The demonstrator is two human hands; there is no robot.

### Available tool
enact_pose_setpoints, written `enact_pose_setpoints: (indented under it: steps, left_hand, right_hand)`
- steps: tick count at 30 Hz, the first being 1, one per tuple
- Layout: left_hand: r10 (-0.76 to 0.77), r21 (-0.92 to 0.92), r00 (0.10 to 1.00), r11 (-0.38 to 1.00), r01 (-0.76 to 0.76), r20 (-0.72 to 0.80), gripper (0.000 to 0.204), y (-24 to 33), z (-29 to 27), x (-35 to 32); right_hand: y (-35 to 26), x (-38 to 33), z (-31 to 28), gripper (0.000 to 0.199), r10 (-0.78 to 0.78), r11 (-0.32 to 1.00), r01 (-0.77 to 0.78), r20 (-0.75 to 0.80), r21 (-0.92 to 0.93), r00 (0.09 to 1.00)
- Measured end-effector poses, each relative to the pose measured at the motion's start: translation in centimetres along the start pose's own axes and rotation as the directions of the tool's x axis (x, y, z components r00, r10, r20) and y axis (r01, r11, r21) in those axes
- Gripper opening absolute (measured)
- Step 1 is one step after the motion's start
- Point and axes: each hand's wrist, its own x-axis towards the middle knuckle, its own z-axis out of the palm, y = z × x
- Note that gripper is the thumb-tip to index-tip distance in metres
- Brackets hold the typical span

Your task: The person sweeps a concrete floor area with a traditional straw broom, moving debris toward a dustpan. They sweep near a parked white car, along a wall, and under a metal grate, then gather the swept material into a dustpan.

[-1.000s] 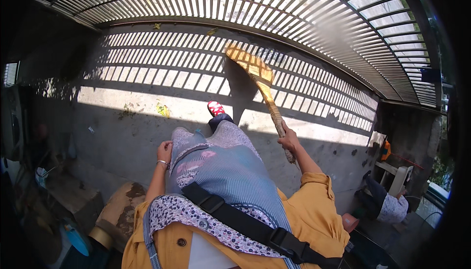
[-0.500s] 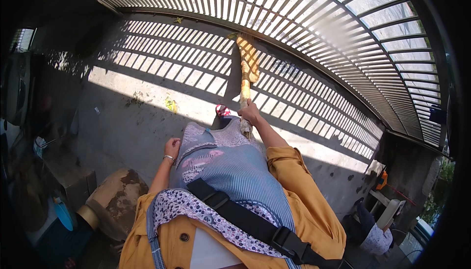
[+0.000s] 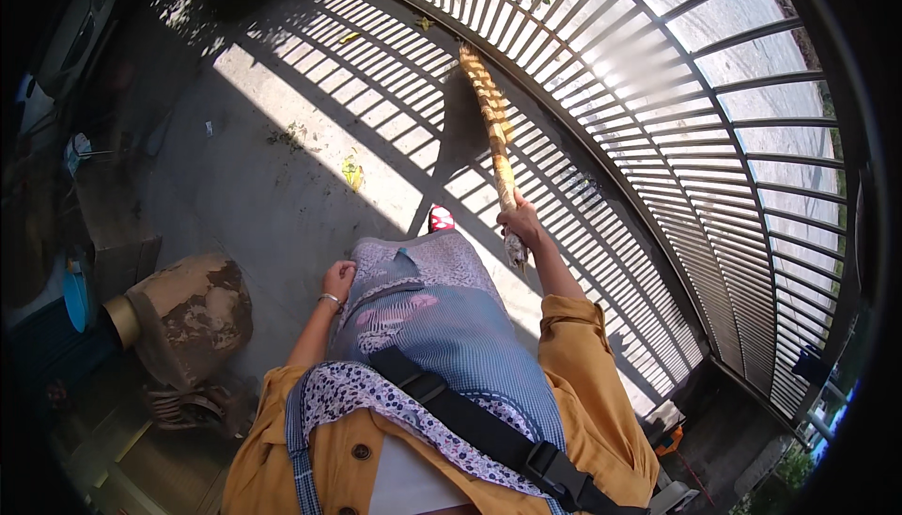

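My right hand (image 3: 520, 225) grips the handle of a straw broom (image 3: 490, 120), whose yellow bristle end points away from me toward the metal railing (image 3: 658, 130). My left hand (image 3: 337, 281) rests against the side of my patterned skirt, fingers curled, with a bangle on the wrist and nothing in it. A foot in a red shoe (image 3: 440, 219) shows in front of the skirt on the concrete floor (image 3: 282, 177).
A few dry leaves (image 3: 352, 173) lie on the sunlit floor ahead. A worn, stained block (image 3: 193, 313) stands at my left, with a blue container (image 3: 75, 294) and clutter beyond it. The barred railing curves along the right side.
The view has swung left and the broom has moved from my right to straight ahead along the railing. My left hand has stayed at the skirt.
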Motion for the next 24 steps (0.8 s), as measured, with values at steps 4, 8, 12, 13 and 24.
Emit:
enact_pose_setpoints:
  steps: [4,8,12,13,24]
  left_hand:
    - [-0.001,0.017,0.999,1.0,0.002,-0.049,0.015,-2.2,1.2,-2.0]
    - [0.087,0.196,0.99,0.978,-0.064,-0.11,0.015,-7.3,3.0,-4.3]
    - [0.043,0.08,0.965,0.997,-0.024,-0.257,0.015,-8.4,4.3,-7.0]
    - [-0.045,0.093,0.969,0.993,0.069,-0.244,0.015,-7.1,4.1,-7.9]
    - [-0.417,-0.183,0.859,0.908,0.377,-0.297,0.017,-6.1,7.4,-16.3]
  right_hand:
    - [-4.6,2.2,3.1,0.059,0.158,0.977,-0.168,0.081,0.132,0.984]
    - [-7.4,2.8,2.3,0.068,0.147,0.989,-0.15,0.228,-0.006,0.962]
    - [-10.3,5.1,1.2,0.07,0.067,0.998,-0.065,0.335,-0.018,0.94]
    - [-11.6,6.0,1.8,0.071,0.046,0.999,-0.036,0.316,-0.036,0.948]
    - [-9.3,26.2,9.4,0.021,-0.504,0.461,0.819,0.658,-0.343,0.559]
